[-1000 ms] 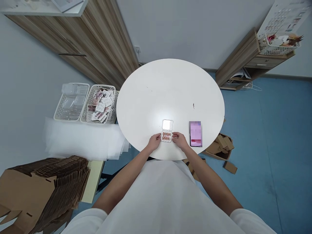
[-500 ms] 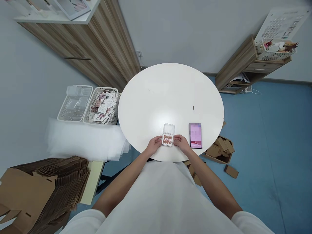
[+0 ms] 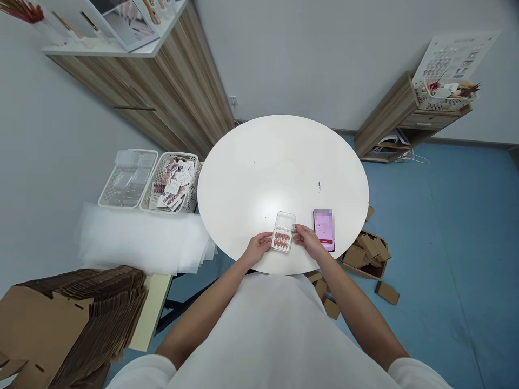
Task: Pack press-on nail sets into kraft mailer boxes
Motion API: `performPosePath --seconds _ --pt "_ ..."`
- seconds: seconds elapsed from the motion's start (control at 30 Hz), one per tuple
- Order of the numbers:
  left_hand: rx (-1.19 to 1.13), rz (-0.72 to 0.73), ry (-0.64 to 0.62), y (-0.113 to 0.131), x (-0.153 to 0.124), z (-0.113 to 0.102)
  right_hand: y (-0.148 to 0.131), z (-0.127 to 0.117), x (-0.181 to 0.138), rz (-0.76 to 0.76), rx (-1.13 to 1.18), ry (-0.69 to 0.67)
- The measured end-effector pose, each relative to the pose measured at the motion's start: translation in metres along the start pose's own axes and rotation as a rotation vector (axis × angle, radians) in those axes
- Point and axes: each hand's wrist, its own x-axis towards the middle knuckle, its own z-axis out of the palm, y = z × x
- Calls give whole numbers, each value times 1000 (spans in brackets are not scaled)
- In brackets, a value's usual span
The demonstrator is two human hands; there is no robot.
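A small clear plastic case [image 3: 286, 220] lies near the front edge of the round white table [image 3: 284, 156], its lid raised on the far side. Inside its base sit two rows of reddish-brown press-on nails [image 3: 281, 240]. My left hand [image 3: 258, 247] grips the left side of the case between thumb and fingers. At the opposite side, my right hand [image 3: 307, 239] has its fingers closed at the case's right edge, close to the lid hinge. A phone [image 3: 324, 229] with a pink screen lies just right of my right hand.
Left of the table stand a white basket [image 3: 190, 200] of printed packets and another basket [image 3: 106, 197] of clear cases. Translucent sheets [image 3: 141, 237] and stacked flat cardboard [image 3: 109, 324] lie nearer. A carton [image 3: 367, 274] of small brown boxes sits on the floor at right.
The case has turned slightly clockwise, its lid now leaning to the right. My right hand has shifted up along its edge. The whole view has moved a little.
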Motion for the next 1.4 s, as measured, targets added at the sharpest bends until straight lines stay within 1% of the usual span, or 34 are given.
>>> performPosePath --seconds 0.2,0.33,0.47,0.63,0.77,0.93,1.07,1.2,1.3,1.4 --pt "-32 -7 -17 -3 -3 -3 -12 5 1 -46 -22 -33" --pt "-50 -2 -30 3 -7 -3 -16 6 1 -98 -52 -51" --pt "-78 -39 -26 11 -13 0 -20 8 0 -157 -47 -82" --pt "-150 -87 6 20 -17 4 -24 15 -11 -190 7 -154" --pt "-198 -103 36 25 -17 6 -24 18 -24 -165 45 -212" --pt "-224 -103 66 25 -17 9 -22 18 -31 -175 16 -194" --pt "-229 -117 38 25 -19 10 -20 16 -31 -204 13 -179" --pt "-262 -161 9 29 -21 11 -17 14 -30 -222 33 -180" --pt "-258 -169 31 30 -21 13 -14 15 -33 -235 39 -181" --pt "-215 -137 69 27 -20 15 -10 16 -37 -235 22 -171"
